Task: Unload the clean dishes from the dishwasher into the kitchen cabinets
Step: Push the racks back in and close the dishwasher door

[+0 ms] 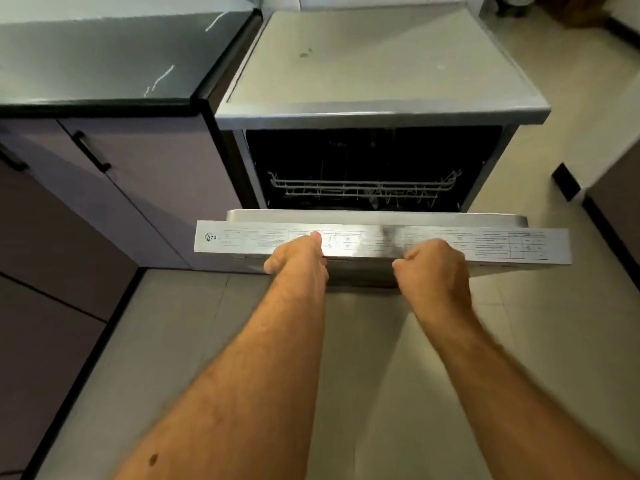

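A steel freestanding dishwasher [381, 112] stands ahead with its door [502, 242] tilted partly down toward me. My left hand [299, 256] grips the door's top edge left of centre, thumb on top and fingers curled underneath. My right hand [433, 266] grips the same edge right of centre. Inside the dark tub a white wire rack [363, 188] shows; no dishes can be made out in it.
A black countertop [104, 64] over mauve cabinet doors with a black handle [91, 152] sits to the left. Pale floor tiles [363, 341] lie under my arms. A dark cabinet corner [616, 188] stands at the right.
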